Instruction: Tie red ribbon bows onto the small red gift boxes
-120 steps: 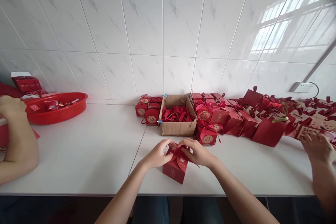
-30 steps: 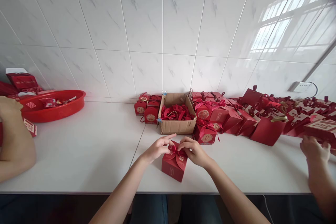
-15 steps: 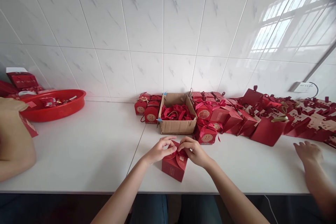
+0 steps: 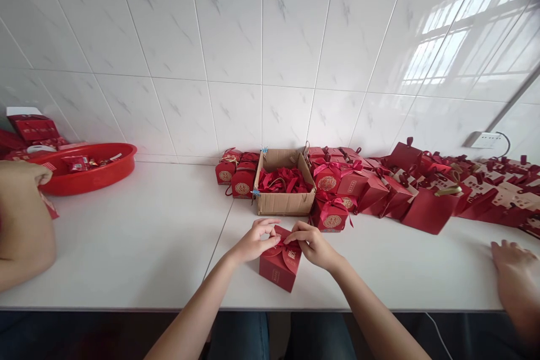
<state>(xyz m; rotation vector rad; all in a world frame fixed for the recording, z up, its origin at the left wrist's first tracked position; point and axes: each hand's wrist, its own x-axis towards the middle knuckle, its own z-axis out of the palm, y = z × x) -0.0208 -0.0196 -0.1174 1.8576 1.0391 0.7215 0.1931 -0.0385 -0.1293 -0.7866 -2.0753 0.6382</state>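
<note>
A small red gift box (image 4: 280,266) stands on the white table (image 4: 143,247) right in front of me. My left hand (image 4: 253,240) and my right hand (image 4: 313,244) meet over its top. The fingers of both pinch the red ribbon (image 4: 286,245) at the box's closed flaps. Just behind my hands sits an open cardboard box (image 4: 285,203) full of red ribbons.
Finished red boxes with bows (image 4: 331,215) and flat red box blanks (image 4: 498,194) crowd the back right. A red basin (image 4: 88,171) with small packets stands at far left. One person's arm (image 4: 21,236) rests at the left, another person's hand (image 4: 514,270) lies flat at the right.
My hands keep working the ribbon on the same box, fingers drawn closer together. The person's hand at the right has let go of a red blank and pulled back toward the table's edge.
</note>
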